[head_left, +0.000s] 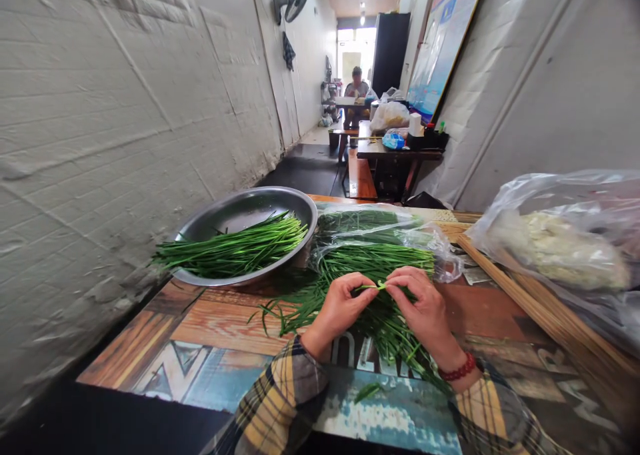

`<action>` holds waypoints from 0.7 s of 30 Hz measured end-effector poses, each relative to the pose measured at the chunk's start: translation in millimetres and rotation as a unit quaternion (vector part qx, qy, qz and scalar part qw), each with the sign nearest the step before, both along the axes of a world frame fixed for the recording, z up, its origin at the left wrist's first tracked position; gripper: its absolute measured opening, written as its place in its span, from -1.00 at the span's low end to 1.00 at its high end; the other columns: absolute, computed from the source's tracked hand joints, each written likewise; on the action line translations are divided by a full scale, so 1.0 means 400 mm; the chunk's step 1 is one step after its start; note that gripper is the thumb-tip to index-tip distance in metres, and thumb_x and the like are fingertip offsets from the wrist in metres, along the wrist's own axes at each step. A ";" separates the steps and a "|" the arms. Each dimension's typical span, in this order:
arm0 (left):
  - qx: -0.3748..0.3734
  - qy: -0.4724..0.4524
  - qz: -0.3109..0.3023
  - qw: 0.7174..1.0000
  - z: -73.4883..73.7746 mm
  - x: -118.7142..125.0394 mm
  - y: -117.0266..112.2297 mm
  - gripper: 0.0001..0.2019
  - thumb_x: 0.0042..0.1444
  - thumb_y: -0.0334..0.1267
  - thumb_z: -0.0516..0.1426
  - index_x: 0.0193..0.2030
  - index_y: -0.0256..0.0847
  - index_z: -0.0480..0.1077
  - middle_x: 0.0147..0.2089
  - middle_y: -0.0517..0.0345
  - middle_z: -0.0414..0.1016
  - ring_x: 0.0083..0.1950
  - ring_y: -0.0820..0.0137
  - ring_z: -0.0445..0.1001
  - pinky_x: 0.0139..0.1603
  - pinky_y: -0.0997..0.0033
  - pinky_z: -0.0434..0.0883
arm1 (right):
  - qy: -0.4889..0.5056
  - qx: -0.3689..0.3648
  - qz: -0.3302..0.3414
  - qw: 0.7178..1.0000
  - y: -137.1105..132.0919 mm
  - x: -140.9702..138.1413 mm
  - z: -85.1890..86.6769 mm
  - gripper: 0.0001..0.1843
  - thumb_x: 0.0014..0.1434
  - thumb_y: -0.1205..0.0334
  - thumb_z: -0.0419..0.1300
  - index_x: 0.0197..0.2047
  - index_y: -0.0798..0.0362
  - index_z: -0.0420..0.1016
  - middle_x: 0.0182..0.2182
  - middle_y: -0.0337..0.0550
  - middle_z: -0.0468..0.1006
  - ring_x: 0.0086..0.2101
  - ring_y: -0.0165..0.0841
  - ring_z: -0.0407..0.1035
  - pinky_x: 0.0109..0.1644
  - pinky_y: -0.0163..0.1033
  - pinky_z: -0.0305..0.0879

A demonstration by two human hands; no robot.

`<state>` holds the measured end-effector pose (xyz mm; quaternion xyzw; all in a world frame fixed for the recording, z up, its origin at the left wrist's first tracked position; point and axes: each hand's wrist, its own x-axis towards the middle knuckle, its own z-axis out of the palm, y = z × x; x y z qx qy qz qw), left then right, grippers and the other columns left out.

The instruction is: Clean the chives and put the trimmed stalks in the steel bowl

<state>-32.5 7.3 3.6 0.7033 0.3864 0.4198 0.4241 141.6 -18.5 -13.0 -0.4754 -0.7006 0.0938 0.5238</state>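
Between my two hands a thin green chive stalk [381, 285] is pinched, its pale end showing at the fingertips. My left hand [346, 308] closes thumb and forefinger on it from the left. From the right, my right hand [419, 308] pinches the same stalk. Loose chives [305, 301] lie spread on the table beneath both hands. Just behind, a thick bundle of chives [375, 257] rests partly inside a clear plastic bag [435, 238]. At the left a metal basin [235, 209] holds more chives [240, 245], whose leafy ends hang over its rim.
The patchwork-print table [220, 328] carries a torn leaf [367, 392] near its front edge. Long wooden sticks [520, 295] and a plastic bag of pale food [575, 248] lie at the right. Farther back, a person [356, 88] sits beyond a dark table [395, 149] with bags on it.
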 end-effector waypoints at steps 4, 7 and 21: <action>0.013 0.010 0.008 1.000 0.001 -0.002 0.001 -0.85 0.09 -0.29 0.16 -0.45 -0.29 0.48 -0.45 0.16 0.46 -0.36 0.44 0.37 -0.26 0.47 0.27 | 0.151 -0.090 0.001 0.984 0.006 0.004 -0.016 -0.83 0.26 0.11 0.13 -0.27 0.01 0.46 -0.26 -0.14 0.52 -0.20 -0.29 0.40 -0.07 -0.16 0.32; 0.014 -0.001 0.024 1.000 0.000 -0.005 0.002 -0.85 0.09 -0.30 0.16 -0.45 -0.29 0.48 -0.46 0.16 0.45 -0.37 0.44 0.36 -0.27 0.48 0.27 | 0.183 -0.085 -0.031 0.979 0.008 0.024 -0.016 -0.80 0.28 0.09 0.09 -0.23 0.03 0.43 -0.27 -0.14 0.50 -0.22 -0.30 0.37 -0.07 -0.17 0.30; 0.045 0.031 0.023 0.998 0.000 0.000 -0.001 -0.87 0.11 -0.33 0.14 -0.43 -0.28 0.47 -0.43 0.16 0.46 -0.35 0.43 0.38 -0.26 0.48 0.27 | -0.030 0.004 -0.041 0.999 0.001 0.023 0.006 -0.91 0.26 0.18 0.14 -0.26 -0.03 0.45 -0.25 -0.14 0.54 -0.16 -0.25 0.38 -0.01 -0.07 0.28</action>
